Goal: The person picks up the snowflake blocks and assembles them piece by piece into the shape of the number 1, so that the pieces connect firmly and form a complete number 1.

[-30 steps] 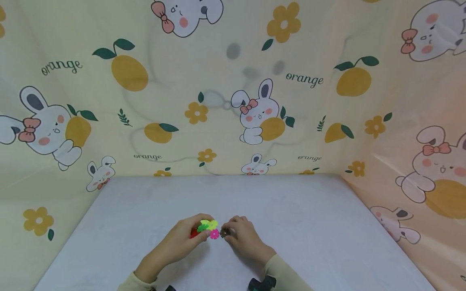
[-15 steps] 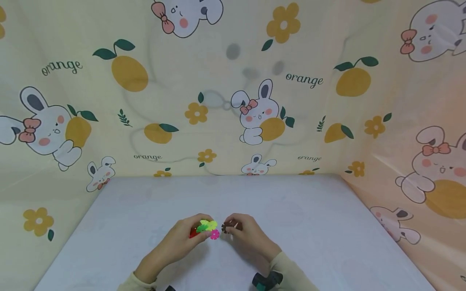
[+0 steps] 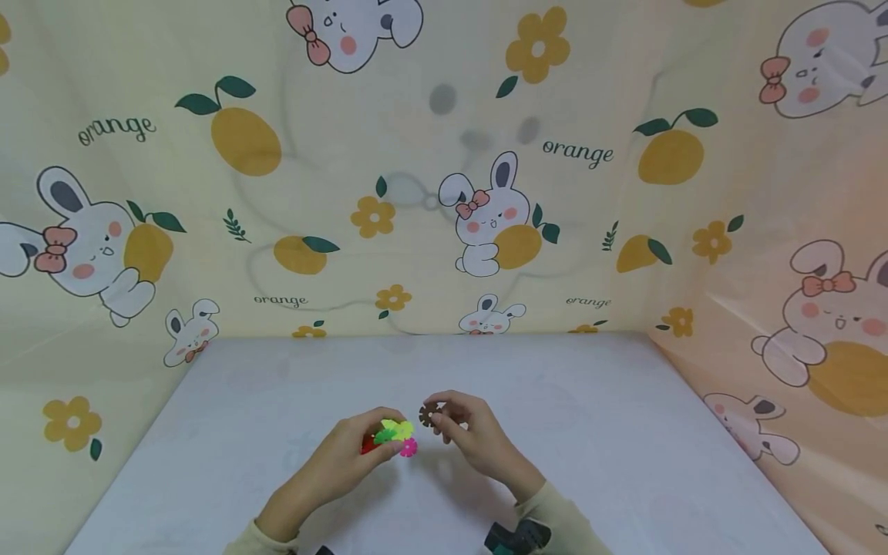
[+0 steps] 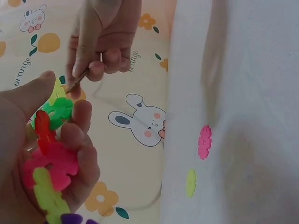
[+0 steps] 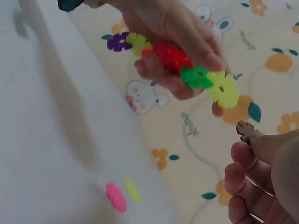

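Observation:
In the head view my left hand (image 3: 347, 455) holds a chain of notched plastic snowflake discs, joined edge to edge. The right wrist view shows its order: a purple disc (image 5: 118, 42), a yellow one, pink, red, a green disc (image 5: 196, 77) and a yellow end disc (image 5: 224, 89) jutting past the fingertips. My right hand (image 3: 475, 432) pinches a brown snowflake disc (image 3: 429, 415) between thumb and fingers, a short gap away from the yellow end. Loose on the table lie a pink disc (image 4: 204, 142) and a yellow disc (image 4: 191, 183), close together.
The white tabletop (image 3: 569, 432) extends around both hands. A cloth backdrop (image 3: 416, 262) printed with rabbits and oranges rises behind and at the sides. A dark strap device (image 3: 516, 536) sits on the right wrist.
My right hand has drawn up and slightly back from the left hand with the brown disc, which now faces the head camera flat-on. The left hand and its chain stay nearly still.

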Available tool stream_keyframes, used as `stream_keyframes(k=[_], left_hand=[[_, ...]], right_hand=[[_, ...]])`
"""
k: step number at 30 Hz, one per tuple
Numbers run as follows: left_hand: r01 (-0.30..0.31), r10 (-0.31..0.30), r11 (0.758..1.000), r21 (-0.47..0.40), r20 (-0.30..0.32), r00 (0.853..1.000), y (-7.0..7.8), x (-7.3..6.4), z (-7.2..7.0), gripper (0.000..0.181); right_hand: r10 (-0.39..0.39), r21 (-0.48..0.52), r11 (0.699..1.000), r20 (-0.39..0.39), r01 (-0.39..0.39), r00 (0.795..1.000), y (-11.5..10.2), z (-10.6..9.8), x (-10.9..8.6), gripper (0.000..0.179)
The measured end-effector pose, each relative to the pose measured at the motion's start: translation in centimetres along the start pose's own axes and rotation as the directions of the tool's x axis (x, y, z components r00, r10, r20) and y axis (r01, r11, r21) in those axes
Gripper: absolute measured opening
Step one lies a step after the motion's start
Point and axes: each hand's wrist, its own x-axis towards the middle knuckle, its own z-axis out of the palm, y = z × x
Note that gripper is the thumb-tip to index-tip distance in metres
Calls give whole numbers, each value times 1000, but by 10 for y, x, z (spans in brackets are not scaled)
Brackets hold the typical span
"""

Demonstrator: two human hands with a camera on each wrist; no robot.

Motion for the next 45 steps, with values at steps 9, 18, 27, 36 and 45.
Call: stream_keyframes(k=[9, 18, 27, 36, 45], left_hand=[[-5, 5, 1000, 5, -8, 1000, 0, 0, 0, 24], [-6, 6, 1000, -14, -2, 1000, 0, 0, 0, 25], [9, -7, 998, -67, 23, 1000, 0, 1, 1, 26], [8, -2, 991, -130, 47, 999, 0, 0, 1, 28], [-19, 27, 988, -156, 48, 998, 2, -2, -1, 15]], right_hand=[[-26, 32, 999, 7, 26, 1000, -10, 2, -3, 22], [-43, 34, 999, 6, 43, 999, -15, 6, -5, 23], [-47, 4, 999, 7, 47, 999, -16, 10, -6, 23], [-37, -13, 999, 17, 37, 999, -23, 13, -8, 24], [-44, -34, 998, 2, 44, 999, -24, 17, -10, 26]])
